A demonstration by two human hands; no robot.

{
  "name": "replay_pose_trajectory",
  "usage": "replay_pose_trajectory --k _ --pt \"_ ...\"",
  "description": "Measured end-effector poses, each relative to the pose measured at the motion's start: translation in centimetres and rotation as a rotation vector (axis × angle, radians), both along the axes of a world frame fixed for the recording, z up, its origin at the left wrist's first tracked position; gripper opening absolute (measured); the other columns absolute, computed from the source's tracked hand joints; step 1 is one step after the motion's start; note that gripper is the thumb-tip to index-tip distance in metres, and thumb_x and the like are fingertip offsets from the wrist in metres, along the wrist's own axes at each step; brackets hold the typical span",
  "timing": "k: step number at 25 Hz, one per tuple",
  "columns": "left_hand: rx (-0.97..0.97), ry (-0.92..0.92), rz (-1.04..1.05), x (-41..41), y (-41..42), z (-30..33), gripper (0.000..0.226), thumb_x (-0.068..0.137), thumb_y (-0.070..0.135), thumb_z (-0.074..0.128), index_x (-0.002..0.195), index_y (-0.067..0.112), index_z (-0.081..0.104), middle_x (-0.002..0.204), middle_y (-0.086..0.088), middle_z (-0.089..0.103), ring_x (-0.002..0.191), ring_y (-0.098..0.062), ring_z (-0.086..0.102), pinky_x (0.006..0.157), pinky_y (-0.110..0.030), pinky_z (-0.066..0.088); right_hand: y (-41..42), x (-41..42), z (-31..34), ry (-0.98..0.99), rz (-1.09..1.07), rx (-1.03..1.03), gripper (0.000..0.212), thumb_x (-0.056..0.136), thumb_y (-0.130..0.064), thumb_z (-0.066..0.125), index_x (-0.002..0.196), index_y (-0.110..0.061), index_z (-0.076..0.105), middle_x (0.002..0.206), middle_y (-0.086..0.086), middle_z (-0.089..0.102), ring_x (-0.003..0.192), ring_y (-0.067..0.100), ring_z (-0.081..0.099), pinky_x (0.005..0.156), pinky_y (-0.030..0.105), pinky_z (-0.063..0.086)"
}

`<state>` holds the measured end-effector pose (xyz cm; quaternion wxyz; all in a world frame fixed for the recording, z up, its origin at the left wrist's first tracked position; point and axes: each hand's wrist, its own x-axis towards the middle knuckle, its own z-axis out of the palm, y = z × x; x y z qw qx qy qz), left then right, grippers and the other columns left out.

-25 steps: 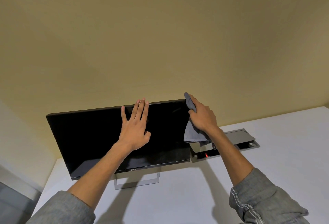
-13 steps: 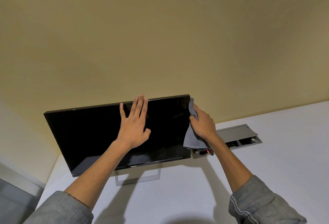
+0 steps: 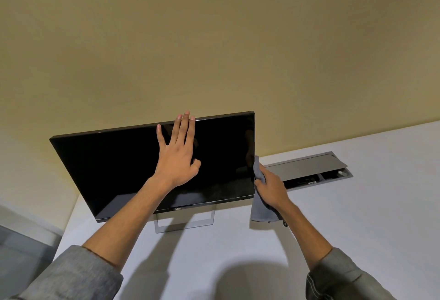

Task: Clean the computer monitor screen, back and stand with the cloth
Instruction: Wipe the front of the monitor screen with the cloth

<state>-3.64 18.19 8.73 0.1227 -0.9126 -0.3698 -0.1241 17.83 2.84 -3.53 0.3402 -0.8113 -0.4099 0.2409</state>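
Observation:
A black monitor [image 3: 114, 168] with a dark screen stands on a silver frame stand [image 3: 184, 224] on the white desk [image 3: 357, 216]. My left hand [image 3: 177, 156] lies flat on the upper middle of the screen, fingers spread and tips reaching the top edge. My right hand [image 3: 271, 189] grips a grey cloth [image 3: 262, 211] against the lower part of the monitor's right edge. The cloth's loose end hangs below my wrist. The monitor's back is hidden.
A grey cable hatch [image 3: 307, 168] with its lid raised sits in the desk just right of the monitor, behind my right hand. A beige wall [image 3: 214, 37] rises directly behind. The desk's left edge drops to the floor [image 3: 19, 240].
My right hand has slid the cloth down the monitor's right edge, from the top corner to near the bottom. My left hand has stayed flat on the screen.

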Motion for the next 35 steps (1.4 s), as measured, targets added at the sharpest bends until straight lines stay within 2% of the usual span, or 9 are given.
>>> replay_pose_trajectory --k 8,15,19,22,25,27,30,32,35 --pt "0.004 0.005 -0.005 0.0 0.1 0.1 0.109 0.076 0.041 0.060 0.152 0.010 -0.012 0.159 -0.007 -0.021 0.146 -0.021 -0.021 0.113 -0.064 -0.006 -1.5 -0.8 -4.4 0.085 0.020 -0.059 0.056 0.101 -0.025 0.046 0.152 -0.029 0.024 0.146 0.006 0.048 0.126 0.033 0.051 0.105 0.047 0.044" --pt "-0.006 0.023 -0.014 -0.2 0.2 0.3 0.109 0.076 0.041 0.060 0.152 0.011 -0.012 0.159 -0.006 -0.021 0.146 -0.020 -0.021 0.113 -0.065 -0.007 -3.0 -1.3 -6.1 0.134 0.031 -0.197 0.043 0.101 -0.032 0.043 0.142 -0.018 0.042 0.134 0.010 0.059 0.118 0.029 0.057 0.104 0.040 0.046" --pt "-0.019 0.018 -0.019 -0.4 0.1 0.6 0.106 0.078 0.041 0.057 0.152 0.015 -0.015 0.159 -0.002 -0.022 0.146 -0.018 -0.021 0.113 -0.063 -0.010 -4.2 -0.6 -5.6 0.036 0.133 -0.322 0.044 0.101 -0.027 0.047 0.143 -0.015 0.040 0.132 0.011 0.058 0.115 0.028 0.057 0.100 0.035 0.045" --pt "-0.022 -0.019 -0.025 -1.3 -0.5 0.8 0.103 0.079 0.040 0.057 0.153 0.019 -0.012 0.160 0.000 -0.019 0.147 -0.017 -0.017 0.113 -0.062 -0.012 -5.3 -0.9 -4.0 -0.006 0.033 -0.197 0.050 0.099 -0.024 0.051 0.146 -0.017 0.035 0.131 0.010 0.052 0.116 0.028 0.054 0.096 0.034 0.044" --pt "-0.020 -0.095 -0.037 -2.8 -2.8 -0.1 0.102 0.077 0.038 0.059 0.154 0.020 -0.005 0.161 -0.002 -0.016 0.148 -0.019 -0.016 0.112 -0.061 -0.012 -6.4 -2.1 -1.3 0.195 -0.191 0.079 0.042 0.094 -0.017 0.059 0.134 -0.017 0.044 0.119 0.002 0.056 0.104 0.021 0.059 0.080 0.025 0.048" --pt "-0.045 -0.162 -0.060 -4.0 -5.0 -1.3 0.094 0.079 0.038 0.055 0.155 0.018 0.004 0.162 -0.003 -0.010 0.148 -0.019 -0.011 0.112 -0.056 -0.015 -6.9 -2.8 0.3 0.406 -0.312 0.224 0.039 0.092 -0.013 0.063 0.127 -0.017 0.046 0.115 0.006 0.060 0.093 0.021 0.062 0.066 0.023 0.049" --pt "-0.107 -0.221 -0.101 -5.1 -9.0 -3.8 0.068 0.086 0.042 0.046 0.148 0.017 0.033 0.159 -0.002 0.022 0.147 -0.015 0.018 0.118 -0.042 -0.006 -6.9 -4.5 2.6 0.693 -0.385 0.334 0.032 0.085 -0.021 0.068 0.111 -0.010 0.055 0.108 0.022 0.064 0.086 0.030 0.065 0.067 0.034 0.052" --pt "-0.283 -0.263 -0.058 -5.2 -11.5 -4.9 0.061 0.090 0.055 0.035 0.136 0.020 0.052 0.146 0.002 0.046 0.135 -0.012 0.040 0.117 -0.033 0.014 -6.7 -6.0 3.7 0.876 -0.363 0.375 0.037 0.080 -0.027 0.068 0.109 -0.008 0.059 0.107 0.025 0.064 0.088 0.034 0.064 0.072 0.039 0.053" --pt "-0.848 -0.341 0.048 -4.7 -14.4 -4.4 0.065 0.085 0.079 0.019 0.109 0.038 0.062 0.126 0.012 0.061 0.113 -0.010 0.056 0.099 -0.034 0.041 -6.0 -8.3 5.2 1.095 -0.298 0.387 0.048 0.078 -0.032 0.071 0.116 -0.004 0.060 0.107 0.024 0.062 0.089 0.032 0.062 0.072 0.037 0.053"
